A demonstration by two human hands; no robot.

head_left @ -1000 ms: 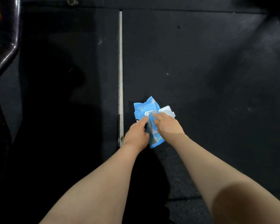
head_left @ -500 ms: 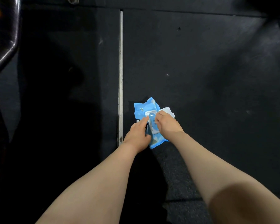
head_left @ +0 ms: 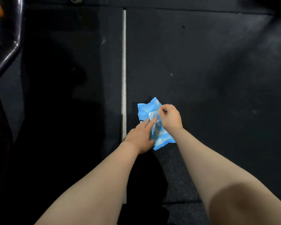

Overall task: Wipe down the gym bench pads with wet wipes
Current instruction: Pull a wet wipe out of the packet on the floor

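Pack of wet wipes [head_left: 152, 114] lies on dark floor mat [head_left: 217, 78], lid open. Left hand [head_left: 140, 135] presses it w/ straight fingers; right hand [head_left: 170, 116] pinches a wipe. No bench pad wiped yet, I think.

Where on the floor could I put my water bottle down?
The dark mat right of the white strip and beyond the wipes pack is bare. It's crowded at the pack, where the left hand and right hand work.

One blue wet-wipe pack [head_left: 154, 125], two bare hands, left [head_left: 140, 137] and right [head_left: 170, 117], one pale floor strip [head_left: 124, 70].
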